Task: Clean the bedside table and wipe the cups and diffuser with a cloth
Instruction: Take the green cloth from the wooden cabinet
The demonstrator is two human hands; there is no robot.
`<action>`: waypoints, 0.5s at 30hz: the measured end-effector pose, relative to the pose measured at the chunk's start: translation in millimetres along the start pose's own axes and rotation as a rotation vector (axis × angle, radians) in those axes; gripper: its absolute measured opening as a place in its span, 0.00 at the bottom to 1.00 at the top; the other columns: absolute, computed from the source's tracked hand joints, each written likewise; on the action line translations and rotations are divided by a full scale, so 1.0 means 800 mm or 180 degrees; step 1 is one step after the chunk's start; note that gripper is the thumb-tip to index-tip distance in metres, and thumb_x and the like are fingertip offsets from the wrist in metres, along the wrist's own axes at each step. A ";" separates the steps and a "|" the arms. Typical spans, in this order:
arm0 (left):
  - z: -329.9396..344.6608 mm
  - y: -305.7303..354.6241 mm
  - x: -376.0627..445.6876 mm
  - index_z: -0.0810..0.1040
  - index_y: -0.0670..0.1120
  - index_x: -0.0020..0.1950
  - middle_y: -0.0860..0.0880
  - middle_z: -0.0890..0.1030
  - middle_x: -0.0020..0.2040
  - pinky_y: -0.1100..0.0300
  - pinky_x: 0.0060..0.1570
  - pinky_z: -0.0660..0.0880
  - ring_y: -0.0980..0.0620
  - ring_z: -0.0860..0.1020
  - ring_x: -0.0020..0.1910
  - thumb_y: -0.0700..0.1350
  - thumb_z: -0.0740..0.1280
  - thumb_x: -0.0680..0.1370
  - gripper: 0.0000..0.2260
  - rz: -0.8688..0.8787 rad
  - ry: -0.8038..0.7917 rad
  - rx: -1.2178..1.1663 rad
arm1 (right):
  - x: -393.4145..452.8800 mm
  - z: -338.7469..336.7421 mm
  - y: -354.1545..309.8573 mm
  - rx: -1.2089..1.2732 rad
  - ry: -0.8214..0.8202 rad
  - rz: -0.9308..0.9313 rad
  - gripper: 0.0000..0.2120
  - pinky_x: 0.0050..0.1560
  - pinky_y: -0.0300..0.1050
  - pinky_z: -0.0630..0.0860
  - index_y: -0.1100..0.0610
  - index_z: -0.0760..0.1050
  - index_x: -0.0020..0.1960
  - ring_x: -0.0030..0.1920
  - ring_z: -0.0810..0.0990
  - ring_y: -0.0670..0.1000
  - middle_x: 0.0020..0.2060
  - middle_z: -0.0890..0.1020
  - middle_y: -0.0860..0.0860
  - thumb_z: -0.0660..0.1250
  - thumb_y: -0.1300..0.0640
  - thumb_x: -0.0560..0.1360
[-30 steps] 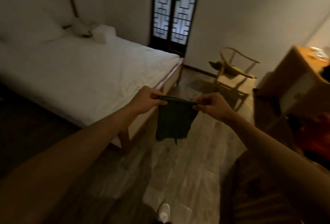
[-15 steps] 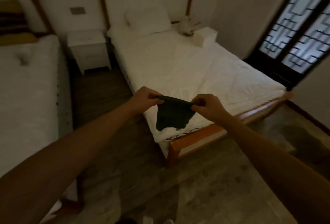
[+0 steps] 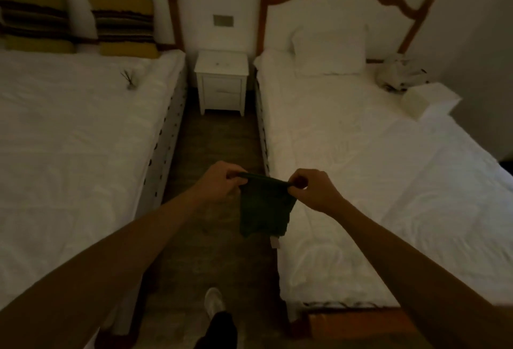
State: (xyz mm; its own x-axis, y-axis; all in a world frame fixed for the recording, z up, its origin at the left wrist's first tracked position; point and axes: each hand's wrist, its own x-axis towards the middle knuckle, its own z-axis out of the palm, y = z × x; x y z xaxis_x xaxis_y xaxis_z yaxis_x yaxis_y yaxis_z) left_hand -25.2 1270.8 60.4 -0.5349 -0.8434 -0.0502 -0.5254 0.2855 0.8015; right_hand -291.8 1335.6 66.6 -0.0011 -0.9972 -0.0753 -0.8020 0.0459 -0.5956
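Head view: cloth point(image 3: 263, 207) between both hands' grip.

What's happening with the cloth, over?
Left hand and right hand pinch cloth by its top corners. Bedside table ahead, between beds. Aisle floor bare. Over.

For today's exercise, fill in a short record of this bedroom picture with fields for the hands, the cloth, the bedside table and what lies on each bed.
left hand: left hand pinches one top corner of the cloth
right hand: right hand pinches the other top corner
cloth: dark cloth hangs between the hands, over the aisle
bedside table: white bedside table stands against the wall between the two beds, far from the hands
left bed: two striped cushions
right bed: white pillow
cups, diffuser: cannot be made out
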 end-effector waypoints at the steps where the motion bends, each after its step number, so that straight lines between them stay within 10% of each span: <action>1: -0.014 -0.015 0.022 0.82 0.39 0.57 0.44 0.83 0.47 0.60 0.45 0.77 0.50 0.82 0.42 0.38 0.67 0.80 0.08 -0.0132 0.0015 -0.0136 | 0.037 0.003 -0.004 -0.0051 -0.0120 -0.0024 0.03 0.45 0.41 0.80 0.51 0.80 0.45 0.41 0.81 0.46 0.39 0.82 0.48 0.73 0.55 0.73; 15: -0.210 -0.147 0.321 0.84 0.49 0.53 0.53 0.84 0.45 0.61 0.48 0.81 0.58 0.84 0.45 0.41 0.70 0.78 0.06 -0.0253 0.0259 -0.0165 | 0.434 -0.005 -0.057 -0.0308 -0.0513 -0.0405 0.08 0.37 0.41 0.76 0.45 0.73 0.40 0.36 0.79 0.47 0.35 0.79 0.47 0.72 0.53 0.71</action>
State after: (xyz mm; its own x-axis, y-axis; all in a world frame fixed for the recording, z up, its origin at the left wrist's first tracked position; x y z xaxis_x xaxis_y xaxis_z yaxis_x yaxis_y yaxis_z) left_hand 10.5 944.4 52.9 -0.4364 -0.8972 -0.0679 -0.5279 0.1942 0.8268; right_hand -258.0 986.8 71.0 0.1931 -0.9717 -0.1359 -0.8430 -0.0935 -0.5296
